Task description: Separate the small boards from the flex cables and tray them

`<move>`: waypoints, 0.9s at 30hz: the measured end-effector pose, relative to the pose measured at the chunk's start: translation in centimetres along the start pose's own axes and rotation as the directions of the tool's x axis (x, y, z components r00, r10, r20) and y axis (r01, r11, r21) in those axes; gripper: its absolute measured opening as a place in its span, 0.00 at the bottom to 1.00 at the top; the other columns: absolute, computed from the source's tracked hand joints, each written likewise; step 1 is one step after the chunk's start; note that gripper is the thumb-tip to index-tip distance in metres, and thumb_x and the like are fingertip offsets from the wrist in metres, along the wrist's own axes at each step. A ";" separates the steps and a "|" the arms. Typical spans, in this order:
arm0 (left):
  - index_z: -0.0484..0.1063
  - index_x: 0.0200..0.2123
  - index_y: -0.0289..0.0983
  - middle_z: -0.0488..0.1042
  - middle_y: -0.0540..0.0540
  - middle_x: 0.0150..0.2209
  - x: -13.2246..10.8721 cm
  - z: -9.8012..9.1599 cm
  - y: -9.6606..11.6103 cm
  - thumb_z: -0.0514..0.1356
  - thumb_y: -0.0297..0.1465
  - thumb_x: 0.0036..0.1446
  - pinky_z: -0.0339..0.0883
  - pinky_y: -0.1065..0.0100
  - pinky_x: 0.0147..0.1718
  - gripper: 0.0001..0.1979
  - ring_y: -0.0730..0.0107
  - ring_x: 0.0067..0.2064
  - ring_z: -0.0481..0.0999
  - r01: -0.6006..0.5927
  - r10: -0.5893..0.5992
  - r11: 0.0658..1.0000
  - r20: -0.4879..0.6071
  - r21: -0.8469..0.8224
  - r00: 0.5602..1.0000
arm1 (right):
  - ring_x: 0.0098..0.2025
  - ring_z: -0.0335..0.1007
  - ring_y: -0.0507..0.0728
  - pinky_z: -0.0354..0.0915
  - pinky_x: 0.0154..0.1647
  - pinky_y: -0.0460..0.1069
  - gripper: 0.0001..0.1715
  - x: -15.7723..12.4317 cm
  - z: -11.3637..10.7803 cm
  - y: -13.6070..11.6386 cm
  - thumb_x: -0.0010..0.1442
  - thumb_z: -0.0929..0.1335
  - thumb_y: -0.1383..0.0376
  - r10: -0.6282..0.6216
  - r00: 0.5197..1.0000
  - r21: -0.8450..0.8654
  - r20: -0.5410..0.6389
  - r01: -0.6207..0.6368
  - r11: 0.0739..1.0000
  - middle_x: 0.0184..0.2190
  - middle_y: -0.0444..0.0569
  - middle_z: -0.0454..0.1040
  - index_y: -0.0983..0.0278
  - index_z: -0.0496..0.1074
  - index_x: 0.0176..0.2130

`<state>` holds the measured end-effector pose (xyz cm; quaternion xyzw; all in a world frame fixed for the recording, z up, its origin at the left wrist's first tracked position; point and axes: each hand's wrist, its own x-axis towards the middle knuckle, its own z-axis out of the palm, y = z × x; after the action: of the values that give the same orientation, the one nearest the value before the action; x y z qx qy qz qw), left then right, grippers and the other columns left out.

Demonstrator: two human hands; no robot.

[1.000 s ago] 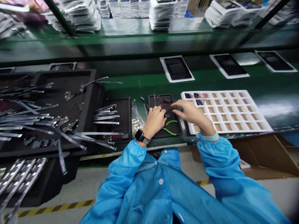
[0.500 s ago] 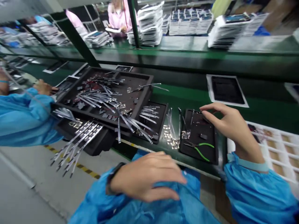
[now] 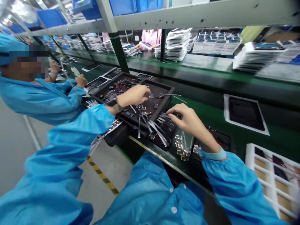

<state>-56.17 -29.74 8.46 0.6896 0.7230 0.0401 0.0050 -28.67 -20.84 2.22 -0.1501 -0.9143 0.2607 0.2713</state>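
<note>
My left hand (image 3: 132, 97), with a black wristwatch (image 3: 112, 103) on its wrist, reaches over a large black compartment tray (image 3: 161, 82) holding loose metal-backed flex strips (image 3: 140, 115). Its fingers curl near the tray's right side, with nothing visible in them. My right hand (image 3: 187, 120) sits lower, its fingertips at silver strips in a smaller black tray (image 3: 161, 142). Whether those fingers grip a strip is hidden. Below that hand lies a small heap of shiny strip ends (image 3: 182, 149). A third black tray (image 3: 221, 137) is mostly behind my right wrist.
A co-worker in a blue gown and cap (image 3: 35, 100) works close on my left. A black panel on white sheet (image 3: 245, 112) and a white foam tray (image 3: 269, 178) lie to the right. Stacked packs (image 3: 178, 45) stand on the far bench, under a shelf of blue bins (image 3: 122, 6).
The view has swung left. My left hand has moved from near my chest out over the large tray. My right hand has moved left to the strips, and the pliers are out of sight.
</note>
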 end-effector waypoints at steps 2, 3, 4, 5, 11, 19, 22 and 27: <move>0.80 0.57 0.34 0.81 0.37 0.57 3.3 1.3 -0.4 0.64 0.30 0.63 0.70 0.63 0.60 0.20 0.53 0.59 0.79 0.020 -0.026 0.995 0.065 0.098 0.998 | 0.47 0.72 0.65 0.68 0.52 0.61 0.09 1.7 1.3 0.0 0.66 0.69 0.65 0.043 0.997 -0.099 -0.058 -0.049 0.994 0.40 0.53 0.81 0.60 0.81 0.38; 0.81 0.57 0.34 0.80 0.37 0.58 4.4 1.8 -0.5 0.65 0.31 0.63 0.70 0.64 0.59 0.20 0.52 0.60 0.78 0.028 -0.040 0.991 0.094 0.127 0.995 | 0.50 0.70 0.67 0.67 0.54 0.62 0.08 2.7 1.8 0.1 0.66 0.69 0.65 0.082 0.994 -0.157 -0.079 -0.093 0.983 0.42 0.55 0.80 0.60 0.81 0.37; 0.81 0.56 0.35 0.81 0.37 0.57 5.3 2.2 -0.5 0.66 0.32 0.62 0.70 0.65 0.58 0.19 0.52 0.60 0.78 0.029 -0.046 0.990 0.121 0.139 0.992 | 0.52 0.69 0.69 0.67 0.55 0.63 0.08 3.7 2.3 0.0 0.66 0.71 0.63 0.122 0.989 -0.217 -0.089 -0.139 0.966 0.43 0.57 0.79 0.61 0.82 0.37; 0.82 0.55 0.35 0.81 0.37 0.57 5.9 2.5 -0.6 0.67 0.32 0.62 0.71 0.66 0.57 0.18 0.52 0.60 0.79 0.028 -0.048 0.990 0.143 0.136 0.989 | 0.54 0.68 0.71 0.67 0.56 0.64 0.08 4.6 2.8 -0.1 0.65 0.72 0.62 0.157 0.984 -0.275 -0.089 -0.176 0.945 0.45 0.58 0.78 0.62 0.82 0.37; 0.81 0.44 0.36 0.84 0.40 0.47 7.2 4.0 -2.0 0.73 0.30 0.54 0.72 0.66 0.47 0.14 0.56 0.50 0.82 0.051 -0.046 0.998 0.087 -0.048 0.995 | 0.64 0.61 0.78 0.65 0.60 0.70 0.17 8.2 4.9 -1.7 0.63 0.76 0.54 0.235 0.972 -0.521 0.006 -0.197 0.831 0.55 0.67 0.74 0.67 0.82 0.40; 0.70 0.29 0.37 0.74 0.53 0.26 6.6 4.0 -3.4 0.73 0.22 0.44 0.62 0.69 0.30 0.15 0.70 0.30 0.73 0.074 -0.121 0.885 -0.073 -0.461 0.990 | 0.67 0.55 0.77 0.58 0.64 0.70 0.13 8.9 6.7 -1.2 0.57 0.78 0.58 0.360 0.933 -0.449 -0.006 -0.324 0.833 0.57 0.63 0.72 0.65 0.81 0.37; 0.69 0.29 0.38 0.72 0.53 0.26 6.2 3.0 -3.4 0.71 0.21 0.46 0.62 0.70 0.30 0.14 0.72 0.29 0.70 0.041 -0.125 0.823 -0.112 -0.566 0.986 | 0.66 0.55 0.75 0.58 0.64 0.70 0.09 8.6 7.1 -0.6 0.55 0.79 0.62 0.340 0.938 -0.318 -0.069 -0.343 0.884 0.57 0.60 0.72 0.63 0.80 0.35; 0.69 0.29 0.38 0.72 0.52 0.26 5.7 1.0 -3.2 0.72 0.22 0.46 0.65 0.69 0.32 0.14 0.71 0.30 0.72 0.031 -0.115 0.807 -0.107 -0.590 0.988 | 0.68 0.54 0.77 0.57 0.65 0.74 0.08 8.2 7.4 0.0 0.58 0.76 0.62 0.295 0.940 -0.205 -0.170 -0.326 0.923 0.58 0.60 0.74 0.62 0.77 0.31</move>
<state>-59.61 -24.15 7.49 0.6216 0.7000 0.3082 0.1692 -39.59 -20.33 0.31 -0.3412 -0.8822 0.1818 0.2688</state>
